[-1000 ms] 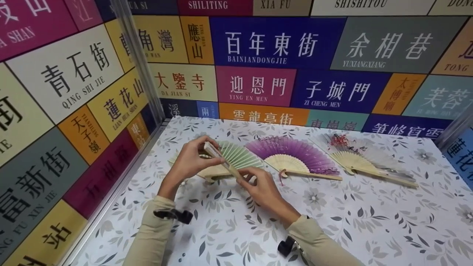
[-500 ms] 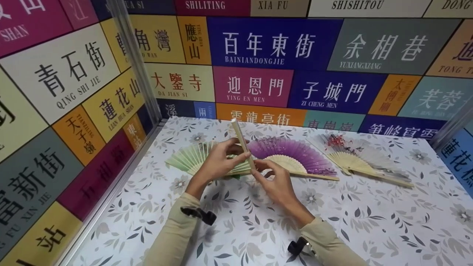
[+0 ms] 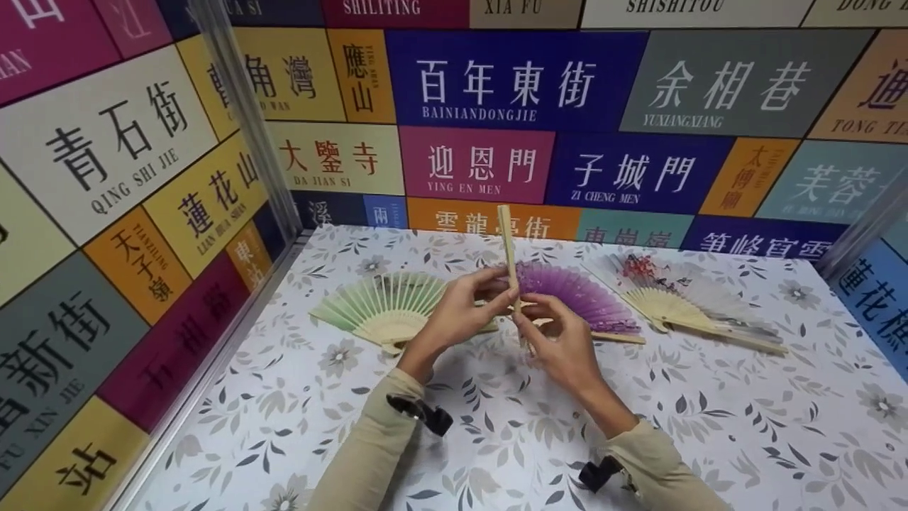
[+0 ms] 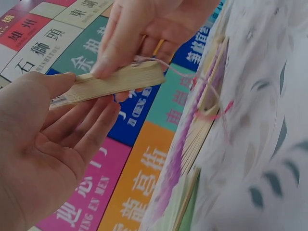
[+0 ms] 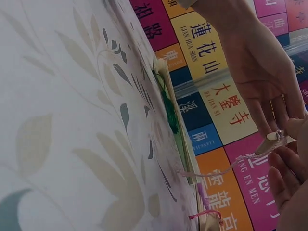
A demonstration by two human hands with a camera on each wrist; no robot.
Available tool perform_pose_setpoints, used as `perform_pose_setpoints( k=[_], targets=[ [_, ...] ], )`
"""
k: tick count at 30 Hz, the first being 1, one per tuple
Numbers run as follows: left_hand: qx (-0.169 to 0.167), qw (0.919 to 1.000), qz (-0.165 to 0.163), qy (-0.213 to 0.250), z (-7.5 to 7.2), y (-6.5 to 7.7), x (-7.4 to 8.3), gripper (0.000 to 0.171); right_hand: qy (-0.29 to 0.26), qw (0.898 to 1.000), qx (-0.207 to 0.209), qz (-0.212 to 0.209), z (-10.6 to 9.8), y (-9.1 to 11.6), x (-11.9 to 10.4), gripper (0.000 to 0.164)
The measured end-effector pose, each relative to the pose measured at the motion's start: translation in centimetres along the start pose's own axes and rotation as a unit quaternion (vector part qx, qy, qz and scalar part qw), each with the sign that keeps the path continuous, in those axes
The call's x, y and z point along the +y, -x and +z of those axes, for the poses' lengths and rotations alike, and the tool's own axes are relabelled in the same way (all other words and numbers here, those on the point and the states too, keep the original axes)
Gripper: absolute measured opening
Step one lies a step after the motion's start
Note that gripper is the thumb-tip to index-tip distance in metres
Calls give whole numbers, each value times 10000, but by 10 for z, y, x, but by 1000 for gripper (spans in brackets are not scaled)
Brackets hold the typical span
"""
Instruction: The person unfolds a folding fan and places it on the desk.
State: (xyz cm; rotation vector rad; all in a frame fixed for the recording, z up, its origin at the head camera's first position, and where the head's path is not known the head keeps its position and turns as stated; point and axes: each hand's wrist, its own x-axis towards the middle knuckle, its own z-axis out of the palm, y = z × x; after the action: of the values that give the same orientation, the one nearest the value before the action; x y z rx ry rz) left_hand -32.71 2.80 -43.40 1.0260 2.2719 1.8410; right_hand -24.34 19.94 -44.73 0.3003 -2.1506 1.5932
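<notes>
A folded hand fan (image 3: 506, 245) with pale bamboo ribs stands nearly upright above the table, held between both hands. My left hand (image 3: 464, 309) pinches it around its middle between thumb and fingers. Lower down, my right hand (image 3: 564, 344) grips the pivot end. In the left wrist view the bamboo ribs (image 4: 120, 82) lie stacked together, with a pale pink cord (image 4: 175, 70) trailing from the end. The same cord (image 5: 236, 166) dangles below the hands in the right wrist view. Behind the hands, an open purple fan (image 3: 582, 294) is partly hidden.
An open green fan (image 3: 386, 305) lies left of the hands, its green tassel (image 5: 169, 108) visible from the right wrist. Farther right is an open greyish-white fan (image 3: 702, 312) with red blossoms. All rest on a leaf-patterned tabletop (image 3: 681, 419), bordered by sign-covered walls (image 3: 518, 78).
Both hands have moved to the right with the folded fan, from over the green fan to in front of the purple one. The fan has swung from leaning left to nearly upright.
</notes>
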Motion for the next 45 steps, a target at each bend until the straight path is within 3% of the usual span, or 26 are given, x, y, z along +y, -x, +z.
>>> perform_pose_setpoints(
  k=[8, 14, 18, 22, 26, 38, 45],
  targets=[
    [-72, 9992, 81, 388, 18, -8, 1, 44, 55, 9999, -85, 84, -19, -2, 30, 43],
    [-111, 9986, 78, 507, 24, -8, -4, 47, -6, 9999, -47, -119, -26, -1, 37, 23],
    [30, 9962, -100, 868, 27, -5, -8, 43, 64, 9998, 67, -169, -26, 1, 32, 13],
    [207, 9879, -245, 1519, 31, -4, -11, 35, 7, 9998, 208, -75, -25, 4, 15, 11],
    [337, 9814, -263, 1872, 34, -5, -14, 32, -142, 9995, 262, 72, -25, 6, 3, 13],
    [332, 9700, -238, 2397, 35, -5, -18, 33, -318, 9983, 425, 237, -27, 7, 3, 18],
    [321, 9675, -254, 2496, 36, -5, -18, 33, -405, 9974, 496, 327, -26, 7, 3, 18]
  ],
)
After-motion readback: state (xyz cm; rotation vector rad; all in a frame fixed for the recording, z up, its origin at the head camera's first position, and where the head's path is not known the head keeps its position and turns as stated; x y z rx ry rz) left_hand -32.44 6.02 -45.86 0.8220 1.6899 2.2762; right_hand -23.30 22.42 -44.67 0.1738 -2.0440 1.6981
